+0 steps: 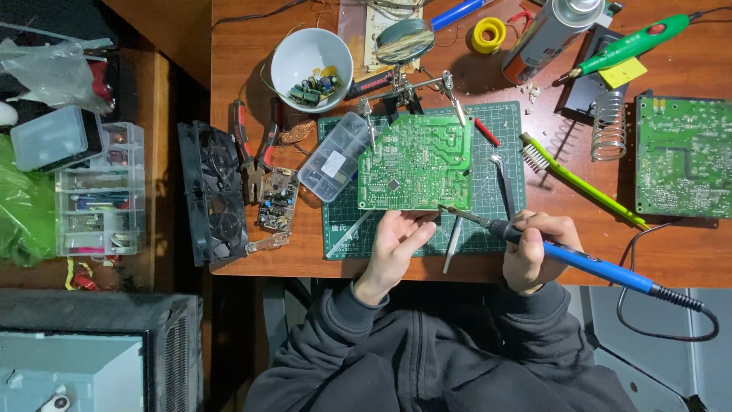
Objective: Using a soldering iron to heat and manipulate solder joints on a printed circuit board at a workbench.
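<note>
Head view, board: green circuit board [415, 162] clamped solder-side up in helping-hands stand [404, 84], above green cutting mat [499, 122] on tabletop [671, 244].
Head view, right hand: right hand [534, 252] clenched pen-style round blue soldering iron [564, 255], tip touching board's lower right edge or just off it, too fine to tell.
Head view, left hand: left hand [396, 243] just below board's bottom edge, fingers loosely curled, thumb near the rim; grip holding anything or nothing, cannot tell.
Head view, progress: board mounted, iron at the joint area, so soldering judged under way; finished joints not readable at this size.
Head view, surroundings: white bowl [311, 59] of small components at upper left, clear parts box [335, 156] touching board's left edge, tweezers [503, 183] on mat to the right, second green board [682, 156] far right, well apart.
</note>
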